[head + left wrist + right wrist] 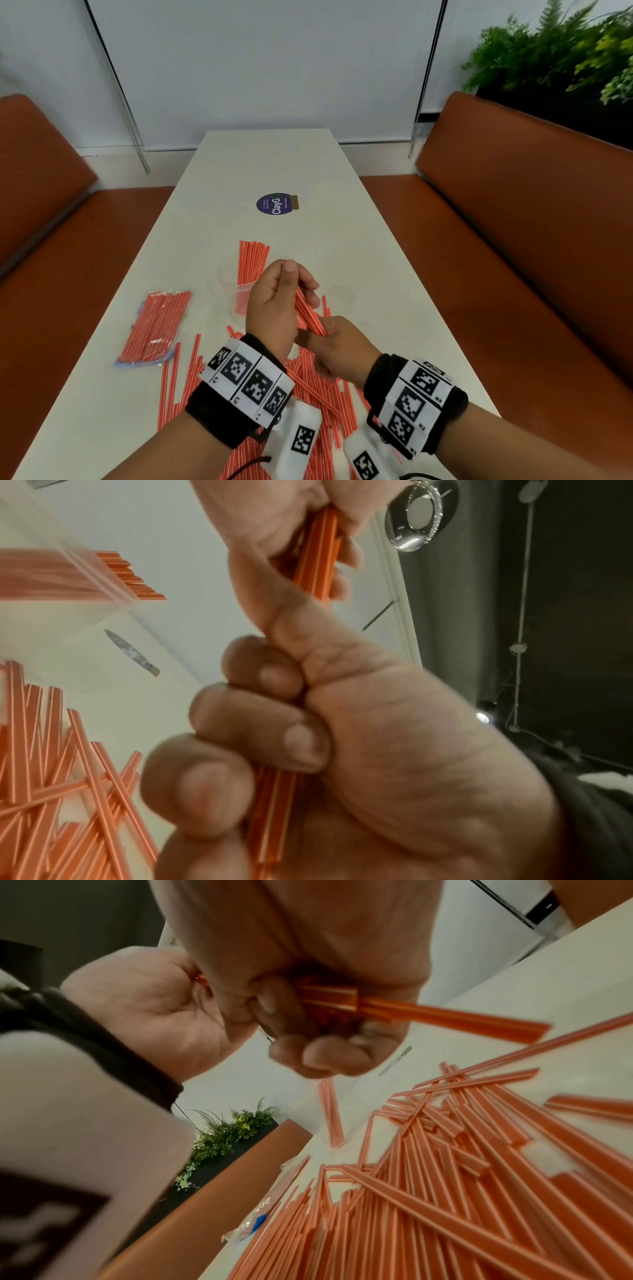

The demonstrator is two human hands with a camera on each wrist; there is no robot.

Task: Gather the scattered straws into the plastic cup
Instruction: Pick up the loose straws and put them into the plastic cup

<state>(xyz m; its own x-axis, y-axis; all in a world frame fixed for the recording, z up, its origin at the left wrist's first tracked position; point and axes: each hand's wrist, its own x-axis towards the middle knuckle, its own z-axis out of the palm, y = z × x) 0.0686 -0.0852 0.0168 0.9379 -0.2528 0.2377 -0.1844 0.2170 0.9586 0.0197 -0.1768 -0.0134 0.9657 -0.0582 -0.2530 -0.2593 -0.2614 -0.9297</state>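
With both the left hand and right hand curled round the small bundle of orange striped straws, square its ends before tipping it into the clear plastic cup.

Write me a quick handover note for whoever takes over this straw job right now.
Left hand and right hand both grip one small bundle of straws, held above the table.
The plastic cup stands behind the left hand with a bunch of straws already in it.
Many loose straws lie scattered near the wrists; a bagged pack lies to the left.
Left: drop the bundle in, then gather the rest.
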